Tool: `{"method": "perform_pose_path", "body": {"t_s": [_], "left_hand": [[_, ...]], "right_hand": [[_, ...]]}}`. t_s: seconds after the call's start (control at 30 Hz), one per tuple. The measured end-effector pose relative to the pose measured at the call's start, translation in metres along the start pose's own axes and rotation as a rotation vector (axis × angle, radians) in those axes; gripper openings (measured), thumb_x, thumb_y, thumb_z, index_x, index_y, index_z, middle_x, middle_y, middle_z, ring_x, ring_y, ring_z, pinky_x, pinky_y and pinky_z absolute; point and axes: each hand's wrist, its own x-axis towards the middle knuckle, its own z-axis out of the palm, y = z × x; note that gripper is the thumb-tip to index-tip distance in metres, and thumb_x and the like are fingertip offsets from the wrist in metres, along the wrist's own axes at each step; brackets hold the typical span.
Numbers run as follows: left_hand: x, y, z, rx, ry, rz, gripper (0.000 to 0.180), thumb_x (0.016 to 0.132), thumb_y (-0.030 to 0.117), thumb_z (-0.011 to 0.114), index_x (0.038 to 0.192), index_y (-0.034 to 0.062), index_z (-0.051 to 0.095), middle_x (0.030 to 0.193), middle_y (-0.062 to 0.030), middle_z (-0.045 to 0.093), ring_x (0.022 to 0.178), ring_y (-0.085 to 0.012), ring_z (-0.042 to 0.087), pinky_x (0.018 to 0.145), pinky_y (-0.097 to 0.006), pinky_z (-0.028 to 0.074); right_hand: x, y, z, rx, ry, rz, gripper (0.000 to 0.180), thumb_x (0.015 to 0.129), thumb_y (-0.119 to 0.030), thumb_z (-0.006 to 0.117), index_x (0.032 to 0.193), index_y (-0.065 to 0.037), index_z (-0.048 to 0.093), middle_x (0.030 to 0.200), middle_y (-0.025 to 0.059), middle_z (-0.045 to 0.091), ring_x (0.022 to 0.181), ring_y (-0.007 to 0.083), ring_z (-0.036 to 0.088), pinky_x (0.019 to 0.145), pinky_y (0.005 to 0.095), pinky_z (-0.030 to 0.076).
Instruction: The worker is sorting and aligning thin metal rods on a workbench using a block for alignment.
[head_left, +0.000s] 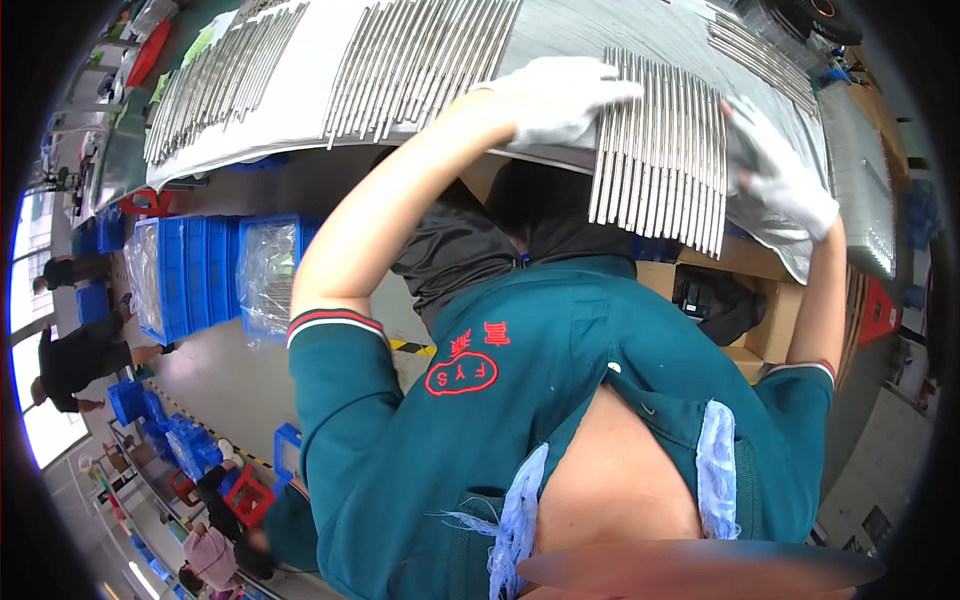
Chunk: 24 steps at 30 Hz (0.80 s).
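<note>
A row of slim metal rods point(660, 150), side by side, lies on the cloth-covered table with the near ends out past its edge. My left hand point(560, 100), in a white glove, is at the row's left side, its fingers stretched towards the rods. On the other side, my right hand point(785, 175), also gloved, has its fingers apart close to the rightmost rods. Whether either hand presses on the rods, I cannot tell.
More rods lie in groups: one point(420, 70) left of my left arm, another point(225, 85) at the far left, a third point(765, 65) at the back right. A cardboard box point(775, 315) sits below the table. Blue crates point(195, 275) stand on the floor at left, with people beyond.
</note>
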Motion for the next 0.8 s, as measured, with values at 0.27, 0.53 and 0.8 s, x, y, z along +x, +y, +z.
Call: {"method": "perform_pose_path", "body": {"t_s": [0.27,0.53,0.8], "left_hand": [[0.019,0.030,0.044,0.171,0.179,0.210,0.054,0.090,0.021,0.061,0.143,0.0152,0.055,0.136,-0.0147,0.058,0.134,-0.0356,0.051,0.114,-0.045,0.042],[0.054,0.080,0.060,-0.336,0.376,0.132,0.031,0.097,0.039,0.063,0.106,0.0122,0.075,0.099,-0.0110,0.070,0.092,-0.0299,0.065,0.080,-0.041,0.049],[0.085,0.069,0.006,-0.305,0.815,0.417,0.044,0.071,0.020,0.084,0.114,0.0182,0.071,0.102,-0.0088,0.071,0.099,-0.0319,0.068,0.090,-0.042,0.055]], "right_hand": [[-0.019,-0.021,0.067,-0.489,0.178,0.099,0.069,0.089,-0.025,0.064,0.156,-0.017,0.046,0.150,0.0286,0.047,0.145,0.0436,0.039,0.123,0.0517,0.027],[-0.008,-0.024,0.091,-0.345,0.401,0.011,0.060,0.097,-0.027,0.054,0.154,-0.009,0.048,0.148,0.0276,0.051,0.143,0.0456,0.042,0.124,0.0530,0.026],[0.063,-0.021,0.034,1.158,0.364,-0.193,0.102,0.086,-0.061,0.061,0.162,-0.002,0.028,0.158,0.0140,0.044,0.146,0.0242,0.041,0.121,0.0386,0.034]]}}
